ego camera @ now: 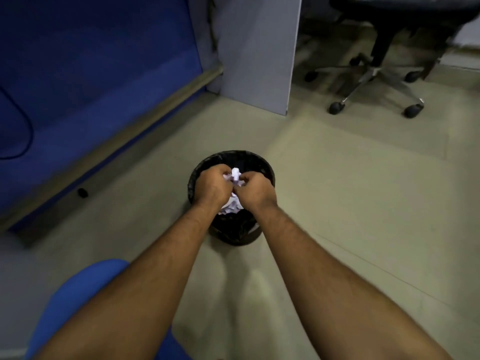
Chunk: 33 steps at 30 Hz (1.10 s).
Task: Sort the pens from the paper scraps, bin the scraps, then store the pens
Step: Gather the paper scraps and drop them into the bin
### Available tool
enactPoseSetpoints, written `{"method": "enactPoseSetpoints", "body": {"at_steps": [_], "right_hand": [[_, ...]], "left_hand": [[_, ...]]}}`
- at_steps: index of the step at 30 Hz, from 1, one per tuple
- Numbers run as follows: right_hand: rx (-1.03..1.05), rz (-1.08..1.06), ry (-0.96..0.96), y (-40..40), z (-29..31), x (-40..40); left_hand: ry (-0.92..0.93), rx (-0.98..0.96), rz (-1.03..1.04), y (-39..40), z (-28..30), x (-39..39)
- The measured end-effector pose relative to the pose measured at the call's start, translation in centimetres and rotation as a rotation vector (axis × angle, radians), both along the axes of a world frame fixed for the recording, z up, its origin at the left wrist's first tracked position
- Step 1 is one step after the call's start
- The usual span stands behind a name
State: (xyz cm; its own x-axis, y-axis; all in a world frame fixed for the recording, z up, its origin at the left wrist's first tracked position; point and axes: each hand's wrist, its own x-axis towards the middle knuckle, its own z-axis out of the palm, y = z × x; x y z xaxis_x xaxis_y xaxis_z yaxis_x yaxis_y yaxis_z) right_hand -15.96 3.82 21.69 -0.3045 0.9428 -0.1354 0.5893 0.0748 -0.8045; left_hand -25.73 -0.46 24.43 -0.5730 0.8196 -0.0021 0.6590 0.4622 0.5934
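Note:
A round black bin [205, 166] with a black liner stands on the floor below me. Both my hands are held together right over its mouth. My left hand [211, 184] and my right hand [255, 189] are closed on a crumpled wad of white paper scraps [235, 174] that pokes out between the fingers. More white scraps [230, 207] show under my wrists, inside the bin. No pens are in view.
A blue partition [98, 74] with a wooden base rail runs along the left. A grey panel [259, 53] stands behind the bin. A black office chair with castors [374, 71] is at the back right. A blue seat [78, 294] is at the lower left.

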Motion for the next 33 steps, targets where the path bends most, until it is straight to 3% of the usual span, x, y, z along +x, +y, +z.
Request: {"method": "enactPoseSetpoints", "body": {"at_steps": [4, 10, 14, 17, 21, 26, 30, 33], "right_hand": [[0.038, -0.074, -0.098, 0.0, -0.2, 0.5], [0.023, -0.321, 0.167, -0.9, -0.1, 4.1], [0.053, -0.452, 0.232, -0.2, -0.7, 7.9], [-0.002, -0.518, 0.244, -0.5, -3.2, 11.5], [-0.046, -0.561, 0.074, -3.3, -9.0, 17.9], [-0.254, -0.514, -0.257, -7.8, -17.6, 24.3], [-0.278, -0.471, -0.47, -9.8, -20.2, 26.4], [-0.249, -0.43, -0.527, -9.3, -21.2, 26.6]], "left_hand": [[0.091, -0.114, -0.078, 0.6, -1.3, -1.1], [-0.04, -0.055, -0.228, 1.9, -0.5, 2.7], [-0.041, -0.027, -0.351, 3.0, -0.6, 6.5], [-0.038, -0.125, -0.436, 3.5, -3.3, 10.0], [-0.044, -0.266, -0.543, 2.9, -9.8, 14.9], [-0.032, -0.453, -0.65, -0.6, -18.7, 19.1], [0.079, -0.481, -0.656, -3.7, -23.2, 20.1], [0.155, -0.462, -0.599, -3.6, -24.4, 20.2]]}}
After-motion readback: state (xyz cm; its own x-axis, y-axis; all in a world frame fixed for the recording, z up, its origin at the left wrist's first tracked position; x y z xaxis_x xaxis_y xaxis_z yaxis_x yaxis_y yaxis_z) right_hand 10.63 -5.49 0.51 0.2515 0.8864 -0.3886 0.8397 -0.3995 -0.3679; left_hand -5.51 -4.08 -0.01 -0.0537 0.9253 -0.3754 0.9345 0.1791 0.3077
